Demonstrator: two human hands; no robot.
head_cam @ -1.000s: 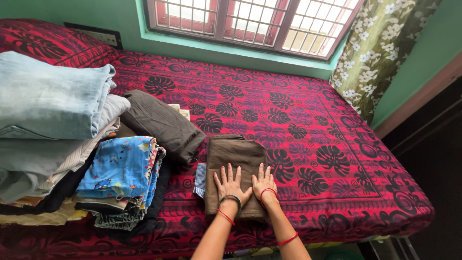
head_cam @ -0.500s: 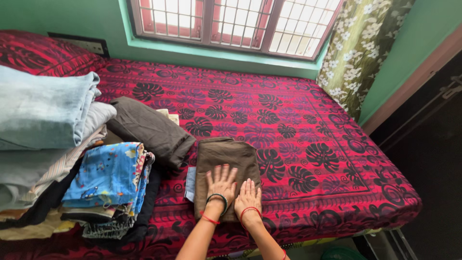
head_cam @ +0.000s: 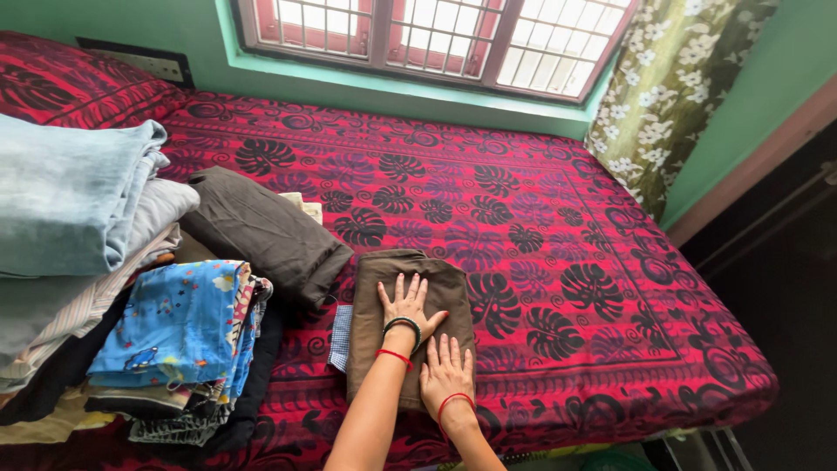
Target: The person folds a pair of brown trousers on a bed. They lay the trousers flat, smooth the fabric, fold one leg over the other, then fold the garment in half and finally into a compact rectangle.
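Note:
A folded brown garment (head_cam: 440, 283) lies flat on the red patterned bedspread (head_cam: 567, 262) near the bed's front edge. My left hand (head_cam: 406, 305) presses palm down on its middle, fingers spread. My right hand (head_cam: 445, 375) lies flat on its near end, just behind and right of the left. Both wrists wear red threads; the left also has a dark bangle. Under the garment's left side a small blue checked cloth (head_cam: 341, 338) peeks out.
A folded dark grey garment (head_cam: 266, 231) lies left of the brown one. Further left are a stack with a blue printed cloth (head_cam: 174, 327) on top and a taller pile topped by light blue jeans (head_cam: 70, 205). Barred window and floral curtain (head_cam: 671, 96) stand behind.
My left hand has slid forward up the brown garment while my right hand has stayed back near its near end; the view has shifted slightly left.

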